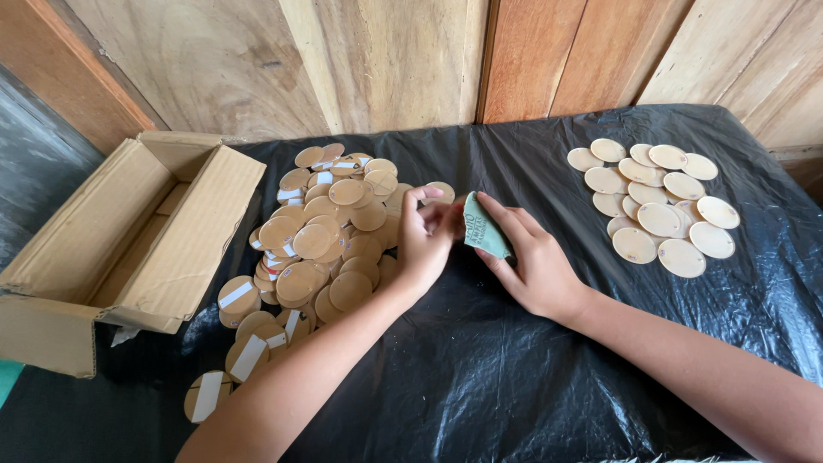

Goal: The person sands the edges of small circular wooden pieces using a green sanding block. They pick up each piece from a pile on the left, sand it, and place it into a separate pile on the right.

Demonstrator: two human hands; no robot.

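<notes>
- The left hand (pixel 426 240) is curled closed near the middle of the bench (pixel 480 377), its fingers pinched around a small round wooden disc (pixel 441 192), only part of which shows past the fingertips.
- The right hand (pixel 531 261) sits just beside it, the two hands touching at the fingertips. It grips a folded piece of green sandpaper (pixel 484 230) between thumb and fingers, held edge-on against the disc.
- The disc in the left hand is raised just above the black plastic sheet (pixel 514 163) that covers the bench, at the right-hand edge of the big pile.
- That pile of tan discs (pixel 317 249) spreads out to the left of the hands, many overlapping; several carry a white strip across the face.
- A few strays from the pile lie nearer the front edge, one disc with a white strip (pixel 207 395) lowest of all.
- Left of the pile stands an open cardboard box (pixel 137 249), flaps out, tipped on its side; what is inside cannot be told.
- Well apart, at the far right of the bench, lies a smaller group of pale discs (pixel 656 210), paler and plain-faced, laid flat and partly overlapping.
- Wooden wall boards (pixel 386 60) rise behind the bench.
</notes>
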